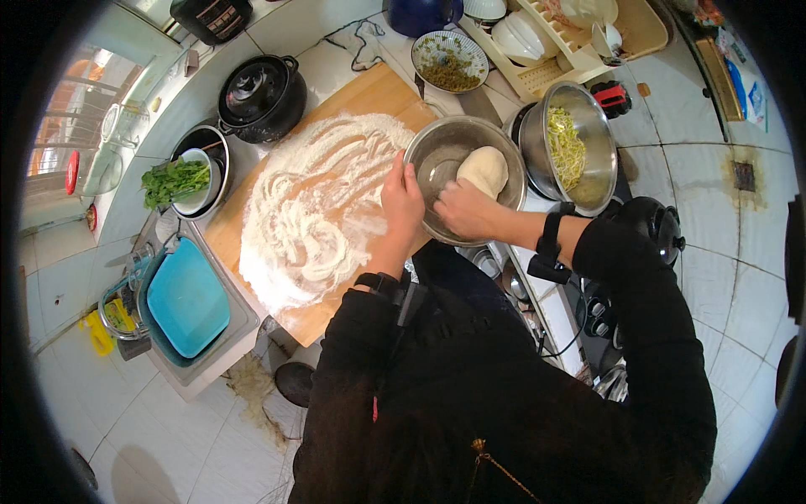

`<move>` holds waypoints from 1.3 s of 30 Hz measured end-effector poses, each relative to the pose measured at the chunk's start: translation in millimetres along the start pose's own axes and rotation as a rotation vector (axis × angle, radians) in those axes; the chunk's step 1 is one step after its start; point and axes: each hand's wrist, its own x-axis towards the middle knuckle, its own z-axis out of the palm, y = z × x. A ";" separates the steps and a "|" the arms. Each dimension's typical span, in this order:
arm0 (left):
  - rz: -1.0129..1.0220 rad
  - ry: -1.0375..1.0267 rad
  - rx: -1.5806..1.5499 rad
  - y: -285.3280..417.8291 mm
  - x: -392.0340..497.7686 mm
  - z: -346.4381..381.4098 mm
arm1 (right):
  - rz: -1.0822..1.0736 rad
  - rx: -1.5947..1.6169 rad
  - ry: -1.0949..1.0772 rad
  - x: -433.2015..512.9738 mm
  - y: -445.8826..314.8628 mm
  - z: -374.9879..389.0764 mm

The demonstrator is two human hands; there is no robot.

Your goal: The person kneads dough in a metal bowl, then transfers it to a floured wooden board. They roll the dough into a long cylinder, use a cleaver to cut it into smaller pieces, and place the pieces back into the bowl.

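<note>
A stainless steel mixing bowl (434,148) is at the right edge of the wooden board. Inside it, a smooth pale lump of dough (486,169) rests against the right side. My left hand (403,200) grips the bowl's left rim, thumb at the top edge. My right hand (467,211) reaches into the bowl over its near rim, knuckles close to the dough. Its fingers are curled down and their tips are hidden, so a hold on anything cannot be made out. White flour (302,214) is spread in swirls over the wooden board (362,88).
Right of the mixing bowl, a tilted steel bowl (598,151) holds bean sprouts (565,148). Behind are a patterned bowl of chopped filling (450,63) and a dish rack (522,75). A black lidded pot (261,97), leafy greens (179,181) and a blue basin (189,296) stand left.
</note>
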 end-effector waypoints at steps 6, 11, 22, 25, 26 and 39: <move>0.007 0.060 0.104 12.9 -9.3 -0.7 | -0.446 -0.049 0.436 -12.1 34.1 26.2; -0.060 0.006 0.087 16.6 -7.4 -4.9 | -0.599 0.162 0.421 6.4 56.6 35.5; -0.143 -0.041 0.027 16.9 1.7 -4.2 | -0.558 0.210 0.535 79.8 57.7 66.9; -0.086 -0.051 0.030 13.4 -14.5 -9.3 | -0.365 0.209 0.575 83.3 48.5 67.8; -0.051 -0.043 0.032 13.7 -21.4 -11.7 | -0.253 0.167 0.507 81.1 42.7 66.5; 0.058 -0.207 0.093 -13.3 15.5 -33.6 | 0.255 0.196 0.362 58.9 -10.2 38.0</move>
